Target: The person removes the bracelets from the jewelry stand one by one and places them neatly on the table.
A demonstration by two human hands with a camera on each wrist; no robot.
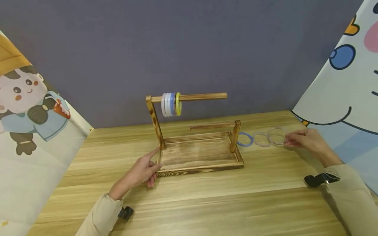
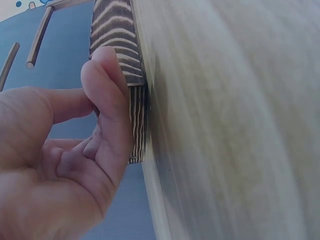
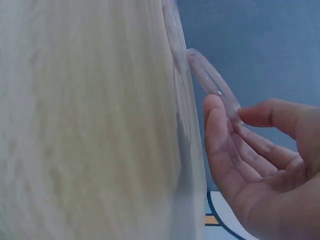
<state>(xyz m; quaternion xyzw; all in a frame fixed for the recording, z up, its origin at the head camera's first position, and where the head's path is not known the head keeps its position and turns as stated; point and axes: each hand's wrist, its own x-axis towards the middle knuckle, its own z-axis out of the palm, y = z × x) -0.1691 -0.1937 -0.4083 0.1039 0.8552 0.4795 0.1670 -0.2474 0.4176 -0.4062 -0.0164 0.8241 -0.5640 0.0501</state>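
Right wrist: pale ring is prob. btwn fingers.

1. Person wears long beige sleeves, both plain: left sleeve, right sleeve.
2. Fabric creased, loosely bunched toward the cuffs.
3. Left hand and right hand bare, five-fingered.
4. Left wrist: small black device, blocky, beside the cuff.
5. Right wrist: black attachment, elongated, rounded outer end, small shiny silvery bit near the cuff.
6. Fine detail on both too small to tell.
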